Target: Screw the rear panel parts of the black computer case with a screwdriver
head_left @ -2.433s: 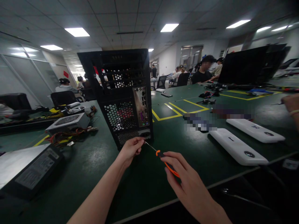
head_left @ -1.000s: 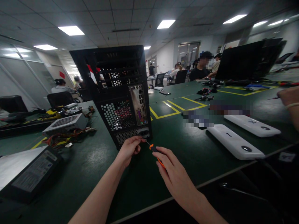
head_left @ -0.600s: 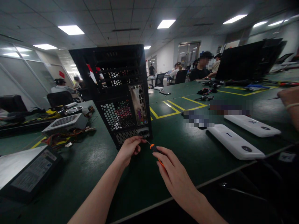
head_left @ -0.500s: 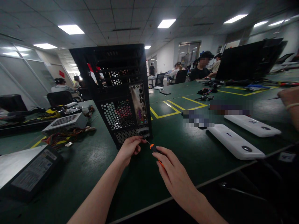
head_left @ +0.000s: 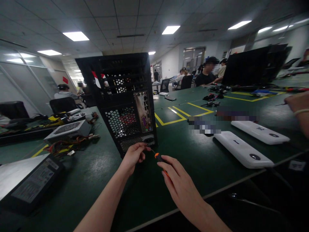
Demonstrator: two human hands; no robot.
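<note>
A black computer case (head_left: 96, 100) stands upright on the green table, its perforated back and metal port plate turned toward me. In my right hand (head_left: 177, 177) is a screwdriver (head_left: 158, 157) with a black and orange handle, its thin shaft pointing up and left. The shaft reaches the fingertips of my left hand (head_left: 134, 155), which are pinched at the lower back of the case, just under the power socket (head_left: 149, 140). Whatever lies between those fingers is too small to make out.
Loose power supplies, one with a label (head_left: 36, 182) and one with a grille (head_left: 69, 130) and cables, lie at left. At right are two white devices (head_left: 243, 149), cables and a monitor (head_left: 245, 67). Another person's hand (head_left: 298, 101) holds a thin tool at the right edge.
The view has shifted slightly, so the scene sits a little lower. Both hands keep nearly the same pose, with the screwdriver still meeting the left fingertips.
</note>
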